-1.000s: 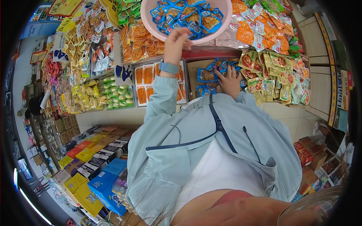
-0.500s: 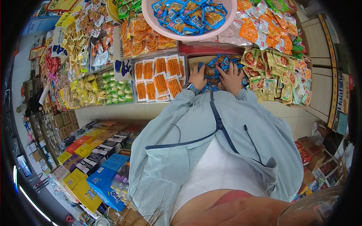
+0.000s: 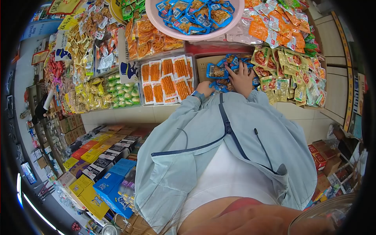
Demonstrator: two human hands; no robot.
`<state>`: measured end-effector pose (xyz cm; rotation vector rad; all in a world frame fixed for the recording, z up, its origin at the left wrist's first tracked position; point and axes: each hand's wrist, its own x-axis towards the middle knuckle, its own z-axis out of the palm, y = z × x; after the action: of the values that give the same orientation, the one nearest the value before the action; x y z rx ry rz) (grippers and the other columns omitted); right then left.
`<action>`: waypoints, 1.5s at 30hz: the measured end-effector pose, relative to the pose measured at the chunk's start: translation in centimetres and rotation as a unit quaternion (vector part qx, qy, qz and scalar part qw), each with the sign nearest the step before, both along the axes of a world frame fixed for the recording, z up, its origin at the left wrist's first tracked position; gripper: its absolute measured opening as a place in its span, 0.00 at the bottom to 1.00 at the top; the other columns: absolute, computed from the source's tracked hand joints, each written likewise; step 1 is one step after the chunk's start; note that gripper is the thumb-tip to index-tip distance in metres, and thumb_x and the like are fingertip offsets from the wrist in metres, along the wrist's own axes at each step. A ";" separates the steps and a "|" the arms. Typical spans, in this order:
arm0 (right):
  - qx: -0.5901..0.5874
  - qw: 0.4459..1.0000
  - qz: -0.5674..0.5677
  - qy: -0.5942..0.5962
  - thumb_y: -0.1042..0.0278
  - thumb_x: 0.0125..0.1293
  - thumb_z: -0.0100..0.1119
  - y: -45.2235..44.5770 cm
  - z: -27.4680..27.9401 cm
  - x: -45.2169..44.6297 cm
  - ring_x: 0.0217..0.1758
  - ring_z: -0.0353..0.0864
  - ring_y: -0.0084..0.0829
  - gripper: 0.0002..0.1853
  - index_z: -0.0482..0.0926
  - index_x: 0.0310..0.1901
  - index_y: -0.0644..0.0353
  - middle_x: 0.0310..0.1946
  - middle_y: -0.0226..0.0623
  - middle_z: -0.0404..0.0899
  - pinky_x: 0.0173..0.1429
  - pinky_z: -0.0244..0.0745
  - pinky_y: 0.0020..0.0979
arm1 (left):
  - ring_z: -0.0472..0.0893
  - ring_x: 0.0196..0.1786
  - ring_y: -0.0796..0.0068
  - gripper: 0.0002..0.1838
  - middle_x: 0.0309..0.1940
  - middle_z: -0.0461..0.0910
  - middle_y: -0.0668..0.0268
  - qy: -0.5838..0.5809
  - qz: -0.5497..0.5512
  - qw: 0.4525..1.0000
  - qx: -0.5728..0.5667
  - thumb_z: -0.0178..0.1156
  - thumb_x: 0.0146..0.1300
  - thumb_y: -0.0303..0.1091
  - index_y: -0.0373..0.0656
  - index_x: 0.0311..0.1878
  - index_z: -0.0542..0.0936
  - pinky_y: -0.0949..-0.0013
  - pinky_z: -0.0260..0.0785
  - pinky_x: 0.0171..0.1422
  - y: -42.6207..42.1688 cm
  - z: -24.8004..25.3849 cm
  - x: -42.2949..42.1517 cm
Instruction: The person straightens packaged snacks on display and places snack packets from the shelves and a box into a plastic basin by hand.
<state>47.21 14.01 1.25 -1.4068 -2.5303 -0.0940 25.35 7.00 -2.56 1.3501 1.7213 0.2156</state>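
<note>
My right hand (image 3: 241, 80) lies on the blue snack packets (image 3: 216, 71) in a box, its fingers spread and pressing on them. My left hand (image 3: 205, 88) is at the box's near left corner, with its fingers curled in beside the edge of a blue packet; what they hold, if anything, is hidden. Bare cardboard of the box (image 3: 202, 67) shows left of the packets. A pink basin (image 3: 153, 21) of similar blue packets stands behind the box.
To the left are packs of orange-brown snack sticks (image 3: 169, 85); to the right, a pile of beige snack packets (image 3: 281, 89). Orange packets (image 3: 258, 30) lie farther back. Stacked cartons (image 3: 89, 196) stand on the floor at the lower left.
My left hand has drawn back toward me and left, off the packets, and its fingers have curled. A blue packet and bare cardboard now show there. My right hand stays on the packets.
</note>
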 end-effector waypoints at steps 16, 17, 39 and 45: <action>-0.002 1.000 -0.002 -0.002 0.50 0.59 0.66 -0.1 -0.3 0.0 0.70 0.62 0.48 0.32 0.70 0.67 0.24 0.69 0.51 0.62 0.61 0.59 0.62 | 0.83 0.52 0.66 0.13 0.52 0.80 0.59 -0.580 0.281 0.725 0.244 0.58 0.70 0.29 0.37 0.55 0.75 0.60 0.78 0.58 10.6 22.0 -5.9; -0.001 1.000 -0.005 -0.003 0.50 0.59 0.66 -0.1 -0.3 0.0 0.70 0.62 0.48 0.32 0.69 0.67 0.24 0.69 0.51 0.62 0.61 0.59 0.62 | 0.80 0.56 0.64 0.15 0.56 0.78 0.55 -0.618 0.245 0.712 0.225 0.56 0.71 0.30 0.36 0.57 0.74 0.60 0.76 0.61 11.8 21.7 -5.7; -0.018 1.000 -0.009 0.001 0.51 0.60 0.66 -0.1 -0.2 -0.1 0.71 0.61 0.48 0.33 0.69 0.68 0.23 0.70 0.51 0.61 0.63 0.57 0.61 | 0.71 0.62 0.48 0.32 0.59 0.70 0.52 0.124 -0.032 0.982 0.142 0.69 0.52 0.36 0.47 0.62 0.71 0.51 0.67 0.64 3.1 3.6 1.7; -0.014 1.000 -0.007 -0.015 0.49 0.60 0.65 0.0 0.2 -0.1 0.70 0.62 0.48 0.32 0.69 0.67 0.23 0.69 0.51 0.62 0.62 0.58 0.62 | 0.60 0.74 0.53 0.30 0.67 0.66 0.57 0.207 -0.201 0.920 0.264 0.67 0.51 0.35 0.45 0.60 0.72 0.46 0.56 0.73 4.3 2.1 0.0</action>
<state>47.12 13.96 1.45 -1.4440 -2.5568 -0.0838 25.35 11.32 -0.42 2.2499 1.7351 0.1744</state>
